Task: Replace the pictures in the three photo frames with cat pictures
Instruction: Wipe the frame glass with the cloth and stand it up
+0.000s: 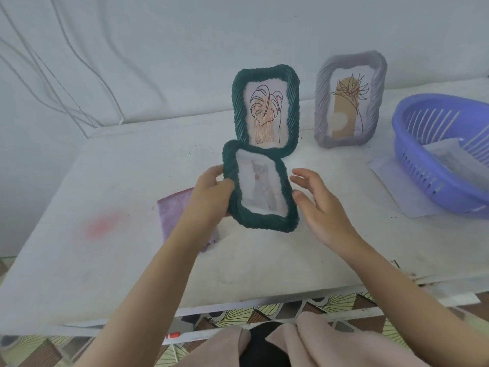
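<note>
A second dark green woven frame (238, 102) with a leaf drawing and a grey woven frame (321, 102) stand upright on the white table (105, 181). In front of them, the left hand (209, 192) grips the left rim of a dark green woven photo frame (260, 221) holding a pale cat picture (262, 189), raised above the table and covering the standing green frame's lower edge. The right hand (317, 205) hovers just beside it with its fingers spread. A glittery purple sheet (174, 210) lies under the left wrist. At the right, a purple slotted plastic basket (434, 192) holds a pale paper sheet (442, 152).

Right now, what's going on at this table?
The person's left hand grips a dark green frame that already shows a cat picture, lifted above the table. The right hand is open close beside its right edge. Behind, a second green frame and a grey frame stand upright, both with plant drawings not yet swapped. A purple basket sits at right.
</note>
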`<state>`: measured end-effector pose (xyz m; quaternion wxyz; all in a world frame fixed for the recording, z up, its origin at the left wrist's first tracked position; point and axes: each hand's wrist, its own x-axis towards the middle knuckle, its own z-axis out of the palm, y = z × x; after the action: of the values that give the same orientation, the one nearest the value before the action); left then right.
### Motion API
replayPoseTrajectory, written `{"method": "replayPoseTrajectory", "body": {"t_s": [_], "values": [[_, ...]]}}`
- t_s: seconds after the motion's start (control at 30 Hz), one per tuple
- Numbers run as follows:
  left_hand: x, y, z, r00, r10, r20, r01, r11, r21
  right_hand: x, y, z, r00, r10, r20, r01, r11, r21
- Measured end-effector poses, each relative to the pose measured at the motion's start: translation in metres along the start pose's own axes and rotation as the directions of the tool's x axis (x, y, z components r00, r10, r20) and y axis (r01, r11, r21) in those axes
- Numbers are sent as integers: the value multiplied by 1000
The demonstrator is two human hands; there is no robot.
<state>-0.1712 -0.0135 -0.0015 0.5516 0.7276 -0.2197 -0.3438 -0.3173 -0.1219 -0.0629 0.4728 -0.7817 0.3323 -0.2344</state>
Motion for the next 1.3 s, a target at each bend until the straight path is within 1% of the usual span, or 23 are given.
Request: {"method": "replayPoseTrajectory", "body": {"t_s": [0.07, 0.1, 0.13, 0.2, 0.23, 0.3, 0.4, 0.43, 0.47, 0.5, 0.57, 0.6, 0.67, 0.73, 0.8, 0.9, 0.97, 1.03, 1.07, 1.13, 1.17, 1.23, 1.3], "values": [[0, -21, 2, 998, -56, 16, 56, 997, -53, -2, 9, 0, 1000, -25, -8, 23, 992, -124], [0, -31, 2, 998, -58, 18, 59, 998, -36, -3, 13, 0, 999, -41, -5, 39, 984, -176], [1, -40, 2, 999, -38, 13, 38, 999, 15, -3, 16, -1, 998, -62, 4, 61, 971, -233], [3, -53, 1, 998, 55, -30, -47, 973, 226, -4, 21, 0, 993, -101, 55, 115, 917, -382], [3, -58, 1, 992, 117, -52, -90, 928, 361, -4, 23, 1, 991, -97, 90, 127, 881, -455], [2, -66, 0, 966, 251, -61, -169, 793, 585, -5, 26, 3, 990, -42, 138, 112, 828, -550], [5, -73, -7, 889, 456, -31, -268, 575, 773, -5, 28, 4, 990, -12, 139, 95, 791, -605], [7, -76, -12, 862, 505, -48, -267, 532, 803, -5, 29, 4, 990, -14, 138, 97, 785, -612], [10, -78, -17, 838, 538, -88, -245, 516, 821, -5, 29, 5, 990, -14, 140, 98, 783, -615], [12, -80, -24, 827, 544, -145, -206, 531, 822, -6, 30, 5, 990, -13, 141, 98, 783, -614], [17, -82, -41, 836, 488, -252, -117, 607, 786, -6, 32, 6, 990, -13, 142, 99, 781, -617], [21, -84, -51, 850, 447, -279, -87, 642, 762, -6, 33, 6, 990, -16, 143, 102, 776, -622], [29, -87, -71, 896, 364, -255, -72, 685, 725, -6, 34, 6, 990, -23, 139, 107, 763, -637], [34, -89, -86, 939, 306, -155, -119, 713, 691, -6, 34, 6, 990, -19, 140, 106, 756, -646], [33, -87, -91, 953, 288, -95, -175, 778, 603, -6, 35, 7, 990, -19, 140, 106, 756, -646], [29, -80, -90, 933, 331, -144, -231, 855, 465, -6, 35, 7, 991, -29, 133, 107, 768, -632], [28, -74, -90, 933, 321, -165, -239, 892, 384, -6, 34, 7, 992, -22, 125, 94, 789, -608], [26, -67, -92, 942, 310, -130, -273, 930, 245, -6, 33, 6, 993, -25, 116, 88, 812, -577], [24, -63, -92, 944, 316, -92, -300, 941, 158, -6, 31, 6, 993, -51, 103, 100, 826, -555], [18, -51, -89, 940, 342, -1, -342, 940, -4, -9, 23, 6, 988, -142, 61, 155, 878, -452], [16, -45, -86, 934, 355, 40, -353, 934, -56, -11, 16, 7, 983, -179, 46, 183, 919, -348], [14, -34, -78, 916, 387, 108, -374, 920, -119, -15, -2, 11, 978, -203, 57, 206, 976, -62], [14, -24, -66, 896, 414, 163, -388, 906, -167, -17, -20, 18, 972, -221, 85, 207, 967, 148]]}}
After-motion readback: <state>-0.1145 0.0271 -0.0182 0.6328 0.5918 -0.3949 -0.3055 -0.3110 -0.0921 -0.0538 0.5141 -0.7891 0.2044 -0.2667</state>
